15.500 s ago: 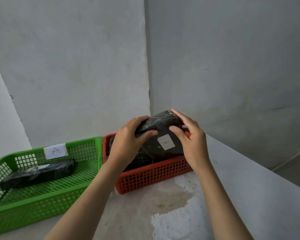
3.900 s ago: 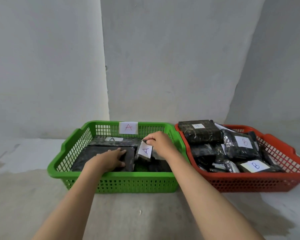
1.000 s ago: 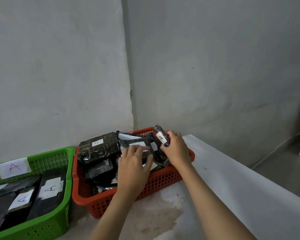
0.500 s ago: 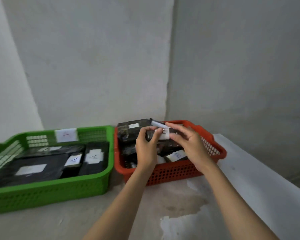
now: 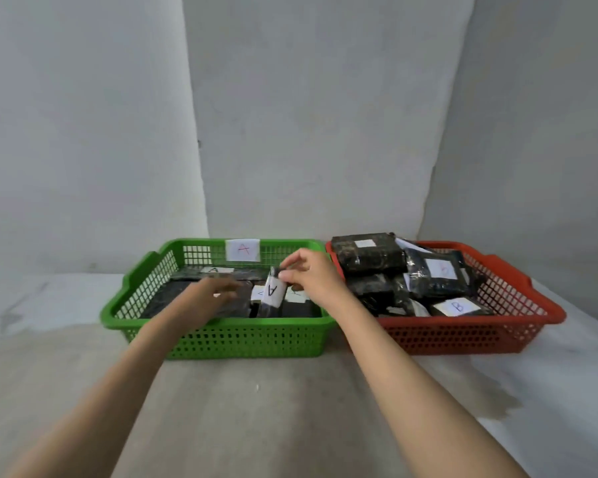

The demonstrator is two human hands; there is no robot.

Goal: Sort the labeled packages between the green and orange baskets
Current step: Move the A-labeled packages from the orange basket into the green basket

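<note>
The green basket (image 5: 221, 331), tagged A on its back wall, holds several flat black packages with white A labels. My right hand (image 5: 311, 274) pinches the top of a small black package labelled A (image 5: 272, 294), which stands upright inside the green basket near its right end. My left hand (image 5: 214, 291) hovers blurred over the packages in the basket's middle, fingers spread, holding nothing. To the right, the orange basket (image 5: 463, 336) is heaped with black packages, among them one labelled B (image 5: 458, 307).
Both baskets stand side by side on a grey concrete ledge (image 5: 256, 401) against a plain grey wall. A paler painted strip runs along the ledge's right side (image 5: 573, 391). Bare ledge lies in front of the baskets.
Half a second ago both hands held the small A package over the orange basket. It is now in the green basket, held by my right hand alone, and my left hand has come off it.
</note>
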